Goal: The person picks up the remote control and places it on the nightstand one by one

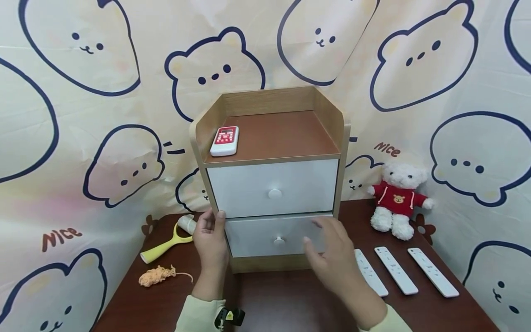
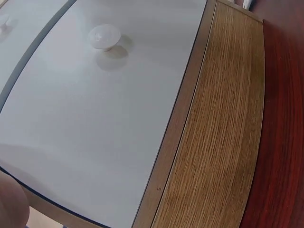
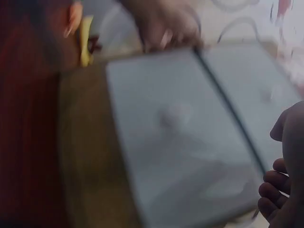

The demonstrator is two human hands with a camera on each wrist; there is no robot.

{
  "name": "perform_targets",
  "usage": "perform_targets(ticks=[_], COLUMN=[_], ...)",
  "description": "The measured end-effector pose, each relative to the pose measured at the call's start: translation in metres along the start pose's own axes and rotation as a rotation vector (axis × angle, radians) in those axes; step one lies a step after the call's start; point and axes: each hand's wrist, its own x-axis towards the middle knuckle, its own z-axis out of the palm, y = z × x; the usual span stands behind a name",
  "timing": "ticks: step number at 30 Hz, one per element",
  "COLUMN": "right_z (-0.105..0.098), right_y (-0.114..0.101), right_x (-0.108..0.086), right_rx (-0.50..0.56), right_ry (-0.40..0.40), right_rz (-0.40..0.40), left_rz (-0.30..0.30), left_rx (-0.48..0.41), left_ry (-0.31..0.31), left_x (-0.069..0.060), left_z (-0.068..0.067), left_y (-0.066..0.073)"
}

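A small wooden cabinet (image 1: 269, 263) with two white drawers stands on the table. My left hand (image 1: 211, 251) holds its left side at the level of the lower drawer (image 1: 253, 237), thumb at the front edge and fingers along the side. In the left wrist view only a thumb (image 2: 12, 202) shows, by the cabinet's edge. My right hand (image 1: 333, 253) is in front of the lower drawer's right part, fingers loosely bent and holding nothing. The lower drawer's round white knob (image 1: 279, 241) lies between the hands. Both drawers look closed. The right wrist view is blurred.
A red-and-white calculator (image 1: 225, 141) lies on the cabinet top. Left are a yellow-handled lint roller (image 1: 163, 245) and a bundle of orange yarn (image 1: 156, 275). At right, several white power strips (image 1: 396, 269) lie before a white teddy bear (image 1: 398, 198) in red.
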Motion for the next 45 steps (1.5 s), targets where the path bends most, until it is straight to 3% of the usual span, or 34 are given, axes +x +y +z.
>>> perform_targets(ticks=[4, 7, 15, 22, 25, 38, 45], right_z=[-0.01, -0.02, -0.04, -0.044, -0.043, -0.047, -0.044], right_y=[0.037, 0.06, 0.105, 0.129, 0.134, 0.138, 0.14], right_x=[-0.031, -0.053, -0.099, -0.117, -0.12, -0.117, -0.114], right_rx=[-0.04, -0.088, -0.243, -0.347, -0.375, -0.398, -0.382], right_ry=[-0.047, -0.102, -0.239, -0.553, -0.62, -0.587, -0.533], right_rz=[0.239, 0.373, 0.521, 0.699, 0.713, 0.704, 0.775], left_rz=[-0.01, -0.016, -0.019, -0.047, -0.04, 0.002, 0.002], left_rx=[0.005, -0.002, -0.016, 0.035, 0.023, -0.03, -0.015], left_ry=[-0.005, -0.005, 0.0, -0.007, -0.011, -0.021, -0.005], left_x=[-0.002, -0.004, -0.005, -0.007, -0.007, -0.006, -0.004], left_z=[0.0, 0.0, 0.0, -0.002, -0.001, 0.002, 0.002], left_y=[0.001, 0.001, -0.001, -0.002, -0.002, 0.002, 0.003])
